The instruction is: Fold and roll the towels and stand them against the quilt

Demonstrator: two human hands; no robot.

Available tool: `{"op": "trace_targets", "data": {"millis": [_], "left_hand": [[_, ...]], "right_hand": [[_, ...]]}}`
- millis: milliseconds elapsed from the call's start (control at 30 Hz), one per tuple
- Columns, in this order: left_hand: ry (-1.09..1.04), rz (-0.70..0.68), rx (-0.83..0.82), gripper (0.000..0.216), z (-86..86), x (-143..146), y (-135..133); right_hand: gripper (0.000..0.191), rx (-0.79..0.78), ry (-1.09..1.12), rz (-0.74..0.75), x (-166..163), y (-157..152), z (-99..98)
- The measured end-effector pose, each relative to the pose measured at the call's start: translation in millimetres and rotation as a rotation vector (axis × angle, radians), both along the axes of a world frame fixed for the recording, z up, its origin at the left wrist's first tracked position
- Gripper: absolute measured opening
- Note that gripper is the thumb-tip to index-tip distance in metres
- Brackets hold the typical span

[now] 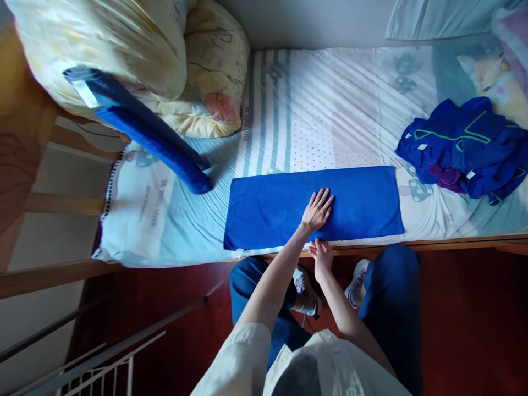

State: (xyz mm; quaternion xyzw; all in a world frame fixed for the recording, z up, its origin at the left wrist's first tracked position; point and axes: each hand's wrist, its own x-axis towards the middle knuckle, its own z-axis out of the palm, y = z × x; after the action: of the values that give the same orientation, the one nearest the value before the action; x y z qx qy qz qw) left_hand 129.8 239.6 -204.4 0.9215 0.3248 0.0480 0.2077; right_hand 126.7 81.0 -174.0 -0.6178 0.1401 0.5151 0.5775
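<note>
A blue towel [358, 203], folded into a long flat strip, lies along the near edge of the bed. My left hand [317, 210] rests flat on its middle, fingers stretched out and slightly spread. My right hand [322, 257] is just below it at the towel's near edge, by the wooden bed rail [454, 242]. Its fingers point up towards my left wrist and hold nothing that I can see.
Two folded dark blue towels [152, 137] lean against yellow pillows [124, 55] at the bed's left end. A heap of blue clothes [462, 146] lies at the right. The patterned sheet [313, 110] is bare behind the towel. A white wire rack [103, 363] stands on the red floor at bottom left.
</note>
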Motion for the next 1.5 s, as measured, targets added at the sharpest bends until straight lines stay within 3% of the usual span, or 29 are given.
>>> {"op": "trace_targets", "data": {"millis": [200,333,467,633,800,1000,1167,1300,1500], "left_hand": [[0.099,0.264,-0.027,0.061,5.8,25.7,63.5],[0.218,0.295,-0.058,0.062,16.9,27.3,106.9],[0.27,0.306,-0.039,0.051,22.1,32.3,130.2],[0.343,0.291,-0.065,0.033,41.9,30.7,130.7],[0.42,0.291,-0.12,0.047,65.1,33.4,120.5],[0.343,0.296,-0.108,0.041,61.1,45.2,119.3],[0.26,0.31,-0.135,0.03,66.0,36.8,118.3],[0.182,0.34,-0.147,0.027,99.6,22.9,117.2],[-0.114,0.362,-0.163,0.024,185.7,-3.9,103.1]], "right_hand": [[0.039,-0.03,0.086,-0.031,-3.7,2.3,-5.5],[0.038,0.026,0.171,-0.045,-4.2,-0.6,-4.5],[0.038,0.066,0.264,-0.053,-1.7,-0.9,0.2],[0.043,0.096,0.276,-0.096,2.5,-9.2,14.8],[0.051,0.134,0.253,-0.105,3.2,-21.8,16.6],[0.043,0.137,0.183,-0.082,4.9,-23.3,-1.2],[0.039,0.152,0.056,-0.044,8.9,-28.4,-0.1],[0.045,0.144,-0.052,-0.103,28.5,-36.3,11.0],[0.052,0.147,-0.305,-0.118,97.0,-63.2,57.2]]}}
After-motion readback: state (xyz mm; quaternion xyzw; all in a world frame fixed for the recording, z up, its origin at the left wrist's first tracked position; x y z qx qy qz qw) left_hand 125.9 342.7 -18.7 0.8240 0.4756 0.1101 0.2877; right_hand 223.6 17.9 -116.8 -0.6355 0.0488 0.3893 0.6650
